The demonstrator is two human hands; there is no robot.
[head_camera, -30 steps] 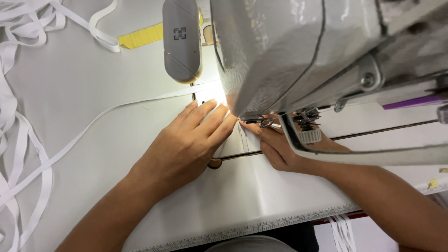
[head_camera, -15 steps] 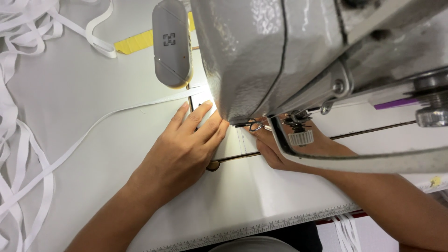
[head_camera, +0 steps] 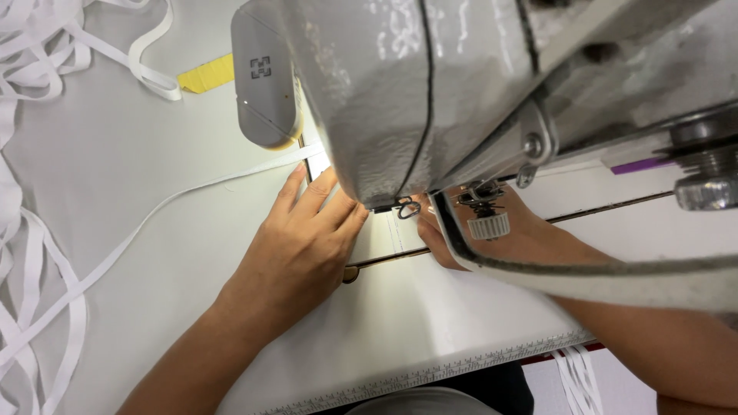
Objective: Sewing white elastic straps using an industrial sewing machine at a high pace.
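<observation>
A person feeds a narrow white fabric tape [head_camera: 192, 188] under the head of a grey metal industrial sewing machine [head_camera: 430, 92], seen from above. The left hand [head_camera: 296, 253] lies flat and open on the white machine table [head_camera: 115, 154], fingers together and stretched toward the lit needle area beneath the machine head; it presses down rather than grips. The right hand [head_camera: 461, 238] sits on the opposite side of the needle area, largely hidden behind the machine's hanging parts and a grey belt-like strip [head_camera: 584, 269], so whether its fingers pinch the tape or merely rest cannot be told.

The tape runs from the needle area out across the table, away from the machine, to a loose heap of the same white tape [head_camera: 31, 253] at the table's far side from the machine. A yellow patch of sticky tape [head_camera: 206, 73] lies on the table just beyond the machine's rounded grey end cover [head_camera: 265, 84].

Done well, this step likely calls for the flat hand to hold the tape level and straight against the table, fingertips kept short of the needle, while the other hand steers lightly. The slack length trailing from the machine should probably stay untwisted so it feeds evenly.
</observation>
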